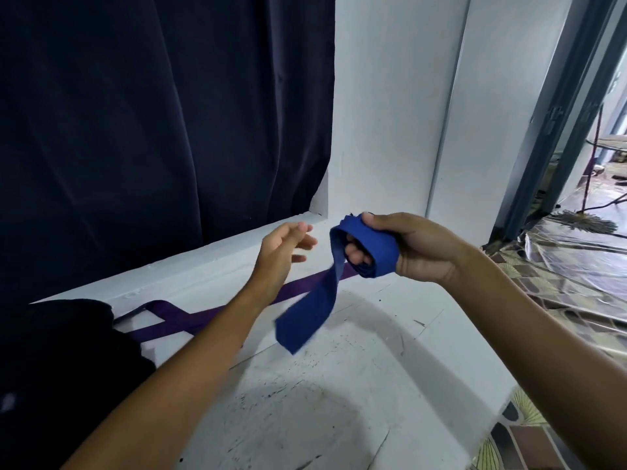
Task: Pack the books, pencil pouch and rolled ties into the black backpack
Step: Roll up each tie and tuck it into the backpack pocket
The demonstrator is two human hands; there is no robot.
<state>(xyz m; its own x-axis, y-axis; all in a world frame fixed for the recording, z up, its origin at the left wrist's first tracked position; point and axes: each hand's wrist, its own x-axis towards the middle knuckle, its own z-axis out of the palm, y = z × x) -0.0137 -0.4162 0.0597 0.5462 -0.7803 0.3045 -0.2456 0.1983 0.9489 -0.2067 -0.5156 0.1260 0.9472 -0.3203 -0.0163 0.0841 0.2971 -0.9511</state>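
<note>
At the far left a black backpack [61, 361] sits as a dark mass on a white painted surface [339, 385], which is scuffed and speckled with small dark marks, and behind it a heavy dark navy curtain [152, 113] hangs down to a raised white ledge [190, 266] along the wall. A purple tie [190, 318] lies flat on the surface at the foot of that ledge, looping beside the backpack and running on toward the right under the arms. The left hand [283, 247] is held in the air above the ledge, its fingers loosely spread and slightly bent, gripping nothing and just apart from the blue cloth. The blue tie [342, 276] is partly wound around the fingers of the right hand [407, 247], the thumb pressing the coil on top and the fingertips curled inside it, while the loose tail (blurred) hangs down and to the left over the surface. Behind the hands rises a white wall [390, 113] with a corner. At the far right a grey door frame [556, 130] opens onto another room, and a patterned floor covering [559, 283] with a glossy sheen borders the white surface.
</note>
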